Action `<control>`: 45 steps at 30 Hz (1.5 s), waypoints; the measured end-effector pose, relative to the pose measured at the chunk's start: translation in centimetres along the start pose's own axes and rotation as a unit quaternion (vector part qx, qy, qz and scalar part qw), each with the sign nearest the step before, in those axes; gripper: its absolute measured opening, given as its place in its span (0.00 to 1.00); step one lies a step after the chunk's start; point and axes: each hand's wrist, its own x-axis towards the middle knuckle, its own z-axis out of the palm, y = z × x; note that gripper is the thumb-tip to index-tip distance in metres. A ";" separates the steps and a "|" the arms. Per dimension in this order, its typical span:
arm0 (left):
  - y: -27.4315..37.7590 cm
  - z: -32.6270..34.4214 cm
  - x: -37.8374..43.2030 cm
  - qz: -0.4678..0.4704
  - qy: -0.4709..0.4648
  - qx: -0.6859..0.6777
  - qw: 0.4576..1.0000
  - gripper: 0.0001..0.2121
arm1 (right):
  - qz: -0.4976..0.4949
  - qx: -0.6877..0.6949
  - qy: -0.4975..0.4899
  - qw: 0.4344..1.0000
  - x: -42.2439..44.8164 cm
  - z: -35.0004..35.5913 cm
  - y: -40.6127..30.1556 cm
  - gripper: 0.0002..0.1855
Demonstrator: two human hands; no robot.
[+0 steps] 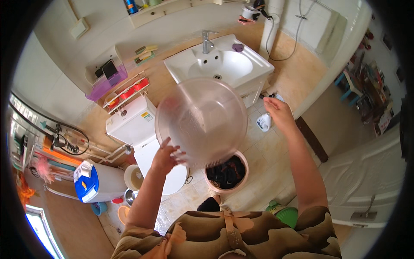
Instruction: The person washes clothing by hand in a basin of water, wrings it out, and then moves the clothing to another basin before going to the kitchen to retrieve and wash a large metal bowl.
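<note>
A large translucent plastic basin, blurred, is in front of me, partly covering the front of the white washbasin. At the basin's lower left rim is my left hand, its fingers spread; whether it touches the rim I cannot tell. My right hand is apart from the basin on the right, fingers curled together, and I cannot tell if it holds anything small. Below the basin, a pink tub with dark wet-looking cloth in it stands on the floor by my foot.
A toilet with its lid down is at left, beside a beige bucket and a white bin with a blue lid. A white bottle lies on the tiles at right. A green plastic basin is near my right side, close to the white door.
</note>
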 end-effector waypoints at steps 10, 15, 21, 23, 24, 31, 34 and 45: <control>9.0 5.9 8.9 0.022 0.034 -0.041 0.998 0.15 | 0.069 0.014 -0.073 0.995 12.0 0.1 -4.4 0.22; 10.1 12.3 13.1 0.009 0.111 -0.072 0.991 0.15 | 0.071 0.044 -0.127 0.988 20.8 -0.5 -0.3 0.22; 9.7 18.2 20.8 -0.010 0.167 -0.133 0.977 0.19 | 0.068 0.079 -0.202 0.974 32.6 -1.9 2.9 0.21; 9.9 20.2 23.3 -0.007 0.190 -0.174 0.966 0.19 | 0.064 0.087 -0.228 0.968 35.9 -2.6 3.3 0.21; 10.2 21.4 24.5 -0.020 0.215 -0.175 0.961 0.20 | 0.055 0.084 -0.242 0.965 37.1 -3.1 3.7 0.21; 8.9 27.2 31.6 -0.024 0.252 -0.148 0.956 0.22 | 0.096 0.086 -0.261 0.957 42.5 -5.2 7.1 0.21; 9.0 29.1 34.2 -0.013 0.231 -0.147 0.962 0.15 | 0.091 0.080 -0.274 0.954 44.2 -5.3 8.0 0.21; 5.9 28.5 41.8 -0.028 0.303 -0.096 0.948 0.11 | 0.078 0.093 -0.357 0.926 52.1 -2.7 8.4 0.21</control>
